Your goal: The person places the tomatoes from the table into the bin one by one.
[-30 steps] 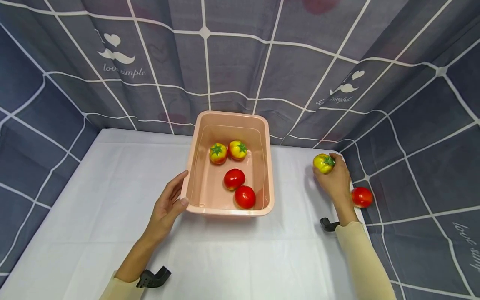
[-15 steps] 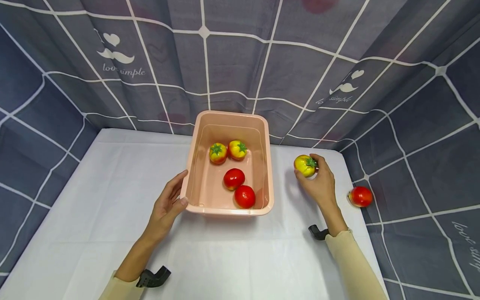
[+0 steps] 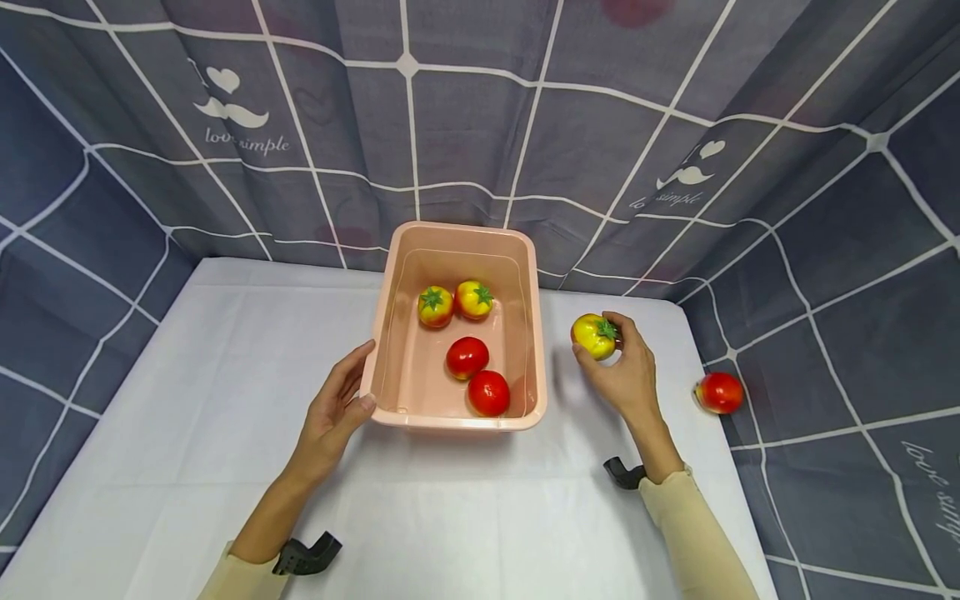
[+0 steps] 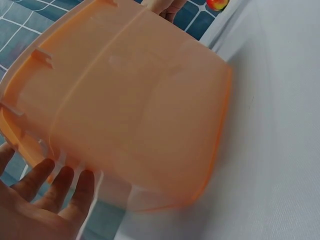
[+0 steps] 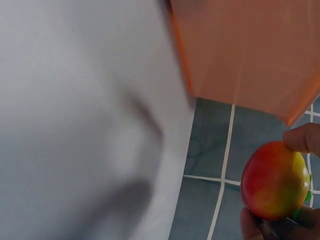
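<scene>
My right hand (image 3: pixel 626 375) pinches a yellow-and-red tomato (image 3: pixel 594 337) with a green leafy top, held above the table to the right of a pink plastic bin (image 3: pixel 530 333). In the right wrist view the tomato (image 5: pixel 272 181) sits between thumb and fingers, its red side showing. Two yellow-red tomatoes (image 3: pixel 436 307) with green tops lie towards the back of the bin, and two red ones (image 3: pixel 489 393) nearer its front. My left hand (image 3: pixel 330 417) rests against the bin's left side; the left wrist view shows straight fingers (image 4: pixel 82 192) along its outer wall.
Another red tomato (image 3: pixel 720 392) lies at the table's right edge, by the curtain. Dark grey checked curtains (image 3: pixel 480 125) stand around the back and both sides of the white-covered table (image 3: pixel 465 525).
My right hand has carried the yellow-and-red tomato leftward from the table's right edge to near the bin. The left hand and bin have stayed in place.
</scene>
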### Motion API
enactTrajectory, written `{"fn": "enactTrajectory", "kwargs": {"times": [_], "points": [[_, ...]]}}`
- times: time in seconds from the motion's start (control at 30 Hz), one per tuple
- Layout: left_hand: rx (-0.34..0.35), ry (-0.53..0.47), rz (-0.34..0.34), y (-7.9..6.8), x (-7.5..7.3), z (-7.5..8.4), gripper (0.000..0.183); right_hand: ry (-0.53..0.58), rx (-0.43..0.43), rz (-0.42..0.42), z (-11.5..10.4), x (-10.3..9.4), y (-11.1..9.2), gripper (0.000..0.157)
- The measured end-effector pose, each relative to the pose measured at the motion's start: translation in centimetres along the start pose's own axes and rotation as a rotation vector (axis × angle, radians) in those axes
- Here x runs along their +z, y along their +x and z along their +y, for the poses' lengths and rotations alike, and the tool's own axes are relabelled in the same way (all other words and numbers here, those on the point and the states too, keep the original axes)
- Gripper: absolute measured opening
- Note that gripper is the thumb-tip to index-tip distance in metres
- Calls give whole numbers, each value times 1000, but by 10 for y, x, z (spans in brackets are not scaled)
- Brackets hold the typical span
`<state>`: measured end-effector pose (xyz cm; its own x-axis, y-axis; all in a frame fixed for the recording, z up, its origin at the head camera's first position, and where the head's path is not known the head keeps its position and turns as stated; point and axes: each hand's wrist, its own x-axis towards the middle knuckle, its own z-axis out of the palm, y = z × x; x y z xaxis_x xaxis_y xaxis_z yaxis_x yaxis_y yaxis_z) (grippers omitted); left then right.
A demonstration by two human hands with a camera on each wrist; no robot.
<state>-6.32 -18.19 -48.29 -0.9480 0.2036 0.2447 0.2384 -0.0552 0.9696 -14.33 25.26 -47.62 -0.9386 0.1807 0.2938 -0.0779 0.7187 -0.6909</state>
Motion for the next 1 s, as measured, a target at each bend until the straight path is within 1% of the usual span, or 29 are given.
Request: {"fn": "enactTrajectory", "kwargs": {"times": [0.23, 0.33, 0.6, 0.8, 1.0], "points": [[12, 0, -2, -2, 0, -3, 72, -11, -13, 0, -1, 0, -2, 73], [10, 4, -1, -3, 0, -3, 72, 0, -32, 6, -6, -1, -2, 72], [6, 13, 9, -2, -1, -3, 72, 47, -105, 35, -31, -7, 7, 71], [10, 5, 12, -1, -1, -4, 72, 91, -162, 53, -53, -11, 16, 67], [16, -6, 7, 0, -1, -3, 72, 120, -202, 60, -70, -12, 21, 69]]}}
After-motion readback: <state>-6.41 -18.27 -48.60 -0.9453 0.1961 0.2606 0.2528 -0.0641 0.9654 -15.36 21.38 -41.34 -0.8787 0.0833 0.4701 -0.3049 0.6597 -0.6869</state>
